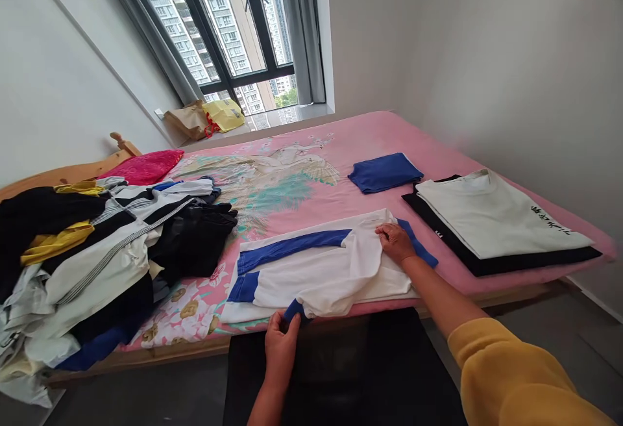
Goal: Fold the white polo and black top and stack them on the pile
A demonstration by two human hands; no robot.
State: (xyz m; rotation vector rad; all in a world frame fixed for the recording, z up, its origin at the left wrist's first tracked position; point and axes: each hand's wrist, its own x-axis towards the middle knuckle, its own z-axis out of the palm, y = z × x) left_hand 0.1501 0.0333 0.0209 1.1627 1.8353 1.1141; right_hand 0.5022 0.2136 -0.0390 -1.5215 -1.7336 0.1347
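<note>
A white and blue shirt lies partly folded along the front edge of the bed. With thumb and fingers, my left hand pinches a blue-trimmed end of it, which hangs at the bed's edge. My right hand grips the white cloth near the shirt's right end, fingers curled into it. A blue part of the garment shows just beyond the right wrist. Farther back on the bed rests a folded blue garment.
A white folded T-shirt sits on black folded cloth at the right. A tangled clothes heap covers the left of the pink bedsheet. Behind it is a red pillow. Paper and yellow bags stand by the window.
</note>
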